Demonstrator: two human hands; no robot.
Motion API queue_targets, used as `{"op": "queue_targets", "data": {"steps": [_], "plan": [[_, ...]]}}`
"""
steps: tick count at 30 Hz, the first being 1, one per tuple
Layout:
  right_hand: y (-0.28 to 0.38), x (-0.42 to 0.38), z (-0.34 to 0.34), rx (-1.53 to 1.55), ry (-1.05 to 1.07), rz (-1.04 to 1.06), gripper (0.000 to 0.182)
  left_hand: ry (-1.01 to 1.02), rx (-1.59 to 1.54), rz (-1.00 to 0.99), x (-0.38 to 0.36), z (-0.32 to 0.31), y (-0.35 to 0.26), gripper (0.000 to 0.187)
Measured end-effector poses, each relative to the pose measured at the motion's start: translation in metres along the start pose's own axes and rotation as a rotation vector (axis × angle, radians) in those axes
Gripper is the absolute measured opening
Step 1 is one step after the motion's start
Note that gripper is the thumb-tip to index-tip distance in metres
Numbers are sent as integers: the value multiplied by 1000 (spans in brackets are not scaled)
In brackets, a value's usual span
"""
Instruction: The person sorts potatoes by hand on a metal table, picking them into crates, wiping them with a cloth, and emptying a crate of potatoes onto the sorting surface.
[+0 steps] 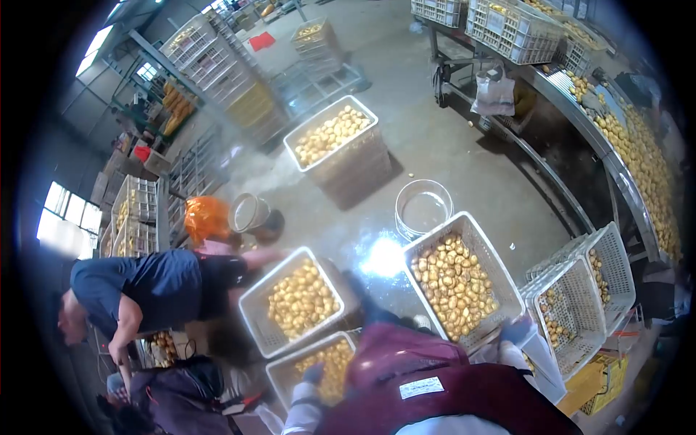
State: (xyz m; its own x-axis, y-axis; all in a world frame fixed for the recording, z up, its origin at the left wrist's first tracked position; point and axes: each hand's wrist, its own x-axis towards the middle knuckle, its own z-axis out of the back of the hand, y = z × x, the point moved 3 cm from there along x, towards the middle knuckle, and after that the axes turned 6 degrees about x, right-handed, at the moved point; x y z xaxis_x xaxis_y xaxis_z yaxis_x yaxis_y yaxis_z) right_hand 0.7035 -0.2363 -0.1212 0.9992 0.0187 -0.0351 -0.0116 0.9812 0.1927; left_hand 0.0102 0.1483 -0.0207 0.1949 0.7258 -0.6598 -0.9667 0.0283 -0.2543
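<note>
Potato crate (495, 259), white plastic lattice, rectangular, on concrete floor (449, 145) ahead right. Judged heavy when full, stiff-walled; best gripped at rim on two opposite sides. Second crate (305, 351) lower left, same mesh and load. Potatoes (453, 283): yellow, rounded, firm, apt to roll. Right hand (516, 330), blue-gloved, at first crate's near corner; left hand (313, 373), gloved, over second. Finger positions blurred: cannot tell.

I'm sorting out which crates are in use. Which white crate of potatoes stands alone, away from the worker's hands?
The crate standing alone on the floor at upper centre. The other filled crates cluster beside the gloved hands.
</note>
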Motion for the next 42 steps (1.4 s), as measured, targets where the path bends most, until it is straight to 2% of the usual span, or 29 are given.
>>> {"op": "queue_targets", "data": {"steps": [2, 3, 5, 9, 12, 14, 16, 18, 19, 20, 21, 22, 23, 24, 25, 27, 29, 30, 31, 32, 34, 36, 37, 42], "plan": [[118, -6, 38, 231, 34, 252, 82, -17, -187, 173, 16, 10, 14, 28], [177, -13, 61, 299, 70, 349, 77, -8, -162, 180, 22, 19, 17, 28], [252, -6, 78, 332, 132, 433, 75, 20, -37, 135, 44, 42, 15, 27], [329, 5, 55, 351, 120, 446, 75, 46, 196, 6, 135, 109, -17, 26], [348, 5, 35, 321, 326, 14, 80, -28, 468, -192, 224, 188, -49, 25], [336, -7, -2, 365, 344, -167, 83, -108, 695, -347, 281, 244, -78, 26], [287, -17, -109, 330, 543, -400, 88, -158, 820, -424, 343, 302, -111, 26], [356, -29, -82, 593, 649, -447, 87, -53, 678, -411, 412, 359, -128, 24], [393, -39, -67, 732, 699, -479, 86, -122, 563, -518, 436, 388, -139, 24], [426, -41, -49, 744, 676, -486, 81, -185, 447, -628, 459, 416, -157, 25], [461, -39, -29, 759, 649, -498, 76, -136, 277, -576, 477, 445, -185, 27], [484, -38, -19, 771, 620, -513, 71, -98, 270, -473, 499, 470, -209, 28], [492, -40, -26, 789, 758, -764, 79, -63, 261, -370, 520, 490, -234, 29], [505, -39, -21, 771, 771, -732, 82, -33, 248, -267, 537, 506, -259, 30], [525, -34, -6, 754, 782, -692, 84, -189, 85, -366, 533, 522, -303, 33], [544, -26, -5, 802, 789, -703, 90, -28, -8, -433, 576, 538, -336, 33], [521, -27, -73, 825, 719, -722, 88, -36, 273, -588, 613, 540, -357, 26], [509, -27, -106, 836, 683, -730, 87, -132, 601, -702, 622, 537, -365, 21], [472, -24, -172, 698, 699, -665, 77, -239, 924, -804, 631, 532, -385, 19], [449, -17, -219, 558, 710, -602, 68, -178, 968, -803, 638, 533, -407, 21], [526, 24, -139, 694, 700, -642, 66, -39, 1070, -789, 639, 538, -434, 29], [573, 72, -104, 749, 650, -605, 63, -64, 816, -983, 647, 540, -470, 26], [592, 95, -90, 772, 617, -586, 61, -18, 739, -1004, 654, 542, -483, 26], [649, 183, -42, 923, 442, -535, 54, 368, 562, -714, 728, 541, -568, 27]]}}
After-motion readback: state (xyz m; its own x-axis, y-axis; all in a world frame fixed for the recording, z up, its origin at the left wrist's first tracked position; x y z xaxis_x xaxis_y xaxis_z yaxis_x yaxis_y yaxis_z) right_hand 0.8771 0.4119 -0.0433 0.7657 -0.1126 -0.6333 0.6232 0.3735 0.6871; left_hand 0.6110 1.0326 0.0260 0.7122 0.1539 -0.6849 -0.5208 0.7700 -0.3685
